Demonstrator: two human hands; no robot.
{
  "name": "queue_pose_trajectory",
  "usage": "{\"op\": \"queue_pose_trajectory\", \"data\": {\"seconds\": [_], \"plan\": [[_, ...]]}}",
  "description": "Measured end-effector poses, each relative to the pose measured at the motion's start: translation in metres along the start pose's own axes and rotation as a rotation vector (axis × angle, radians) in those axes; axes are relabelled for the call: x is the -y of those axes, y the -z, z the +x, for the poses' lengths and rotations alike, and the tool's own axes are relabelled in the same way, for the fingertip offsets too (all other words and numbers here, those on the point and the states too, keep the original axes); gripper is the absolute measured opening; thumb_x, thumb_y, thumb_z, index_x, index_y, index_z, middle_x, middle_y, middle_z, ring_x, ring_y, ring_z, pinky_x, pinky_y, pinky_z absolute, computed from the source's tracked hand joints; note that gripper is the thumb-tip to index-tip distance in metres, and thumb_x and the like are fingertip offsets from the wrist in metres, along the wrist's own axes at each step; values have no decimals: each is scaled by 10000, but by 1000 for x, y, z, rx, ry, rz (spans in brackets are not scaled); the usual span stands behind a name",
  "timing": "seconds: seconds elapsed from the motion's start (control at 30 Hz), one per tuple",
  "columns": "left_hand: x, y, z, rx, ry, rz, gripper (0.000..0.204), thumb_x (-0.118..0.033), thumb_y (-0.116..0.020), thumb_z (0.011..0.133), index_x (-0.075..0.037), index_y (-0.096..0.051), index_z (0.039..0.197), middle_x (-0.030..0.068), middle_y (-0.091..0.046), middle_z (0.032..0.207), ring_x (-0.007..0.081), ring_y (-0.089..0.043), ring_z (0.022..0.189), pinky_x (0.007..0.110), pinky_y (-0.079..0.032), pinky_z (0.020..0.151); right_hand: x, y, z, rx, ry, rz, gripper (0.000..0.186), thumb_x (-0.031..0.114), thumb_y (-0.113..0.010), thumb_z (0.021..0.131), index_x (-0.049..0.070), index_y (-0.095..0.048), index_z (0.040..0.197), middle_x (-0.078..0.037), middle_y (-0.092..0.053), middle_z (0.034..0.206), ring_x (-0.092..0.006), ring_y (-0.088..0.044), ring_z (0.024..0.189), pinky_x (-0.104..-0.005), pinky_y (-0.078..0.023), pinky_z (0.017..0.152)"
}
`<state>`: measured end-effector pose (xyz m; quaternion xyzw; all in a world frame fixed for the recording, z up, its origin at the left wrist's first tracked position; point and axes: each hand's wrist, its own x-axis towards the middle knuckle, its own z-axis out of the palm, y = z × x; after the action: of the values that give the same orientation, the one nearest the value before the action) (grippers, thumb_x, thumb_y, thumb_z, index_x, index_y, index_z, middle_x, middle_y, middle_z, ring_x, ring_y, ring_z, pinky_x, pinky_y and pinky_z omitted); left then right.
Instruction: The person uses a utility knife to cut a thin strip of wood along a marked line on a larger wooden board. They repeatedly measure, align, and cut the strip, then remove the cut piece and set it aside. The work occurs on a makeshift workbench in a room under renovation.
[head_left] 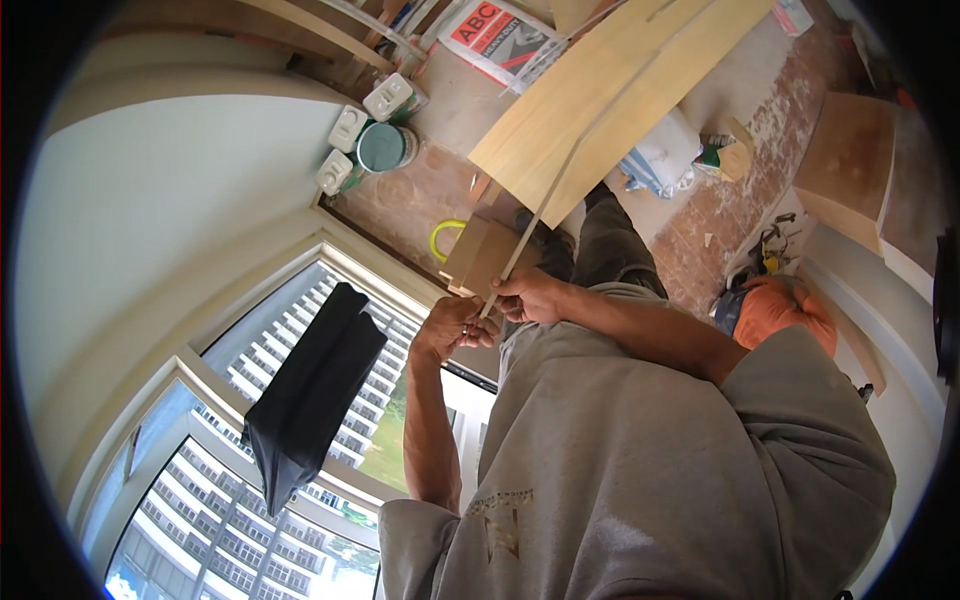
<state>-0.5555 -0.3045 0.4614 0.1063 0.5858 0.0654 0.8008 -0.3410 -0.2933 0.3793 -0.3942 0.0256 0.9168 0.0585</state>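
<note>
A long, thin, pale strip (527, 232) runs from my hands up and away across a light wooden board (640, 75). My right hand (530, 295) is closed around the strip a little way from its near end. At that end, close to my waist, the curled fingers of my left hand (455, 328) grip it too. Both hands are close together in front of my grey shirt (620, 440). The board lies beyond my legs, with the strip over its surface. What supports the board is mostly hidden.
White jugs (348, 128) and a green-lidded tub (383, 148) stand by the left wall. A cardboard box (485, 255) and a yellow ring (440, 240) lie near my feet. A black bag (315, 390) hangs before the window. An orange bag (782, 312) sits at right.
</note>
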Motion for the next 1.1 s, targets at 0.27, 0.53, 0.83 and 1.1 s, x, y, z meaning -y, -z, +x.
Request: {"op": "queue_pose_trajectory", "data": {"seconds": [0.27,0.53,0.83,1.1], "plan": [[-4,-5,0,16,-11,48,321,-280,-644,1032,37,-677,1074,188,-738,821,216,-734,660,266,-559,561,0,5,5,48,26,27,175,316,-753,965,182,-641,967,66,-578,822,-87,-566,742,-313,-482,714],[-4,-3,4,34,31,15,253,-190,-594,1054,47,-675,1088,191,-744,841,221,-742,669,262,-559,549,-5,9,8,69,53,49,116,262,-730,983,158,-685,1012,55,-651,901,-90,-587,803,-310,-498,779],[-2,0,1,-6,20,40,219,-156,-587,1032,41,-678,1063,193,-744,835,229,-743,663,272,-553,535,-3,3,8,122,33,65,95,236,-718,989,151,-689,1018,38,-666,923,-93,-597,800,-291,-505,767],[-7,-15,6,-100,3,287,302,-267,-639,1014,22,-691,949,127,-719,734,183,-689,570,271,-494,493,-5,6,11,41,7,138,194,304,-765,956,140,-667,987,-2,-636,801,-123,-603,716,-287,-494,677]]}}
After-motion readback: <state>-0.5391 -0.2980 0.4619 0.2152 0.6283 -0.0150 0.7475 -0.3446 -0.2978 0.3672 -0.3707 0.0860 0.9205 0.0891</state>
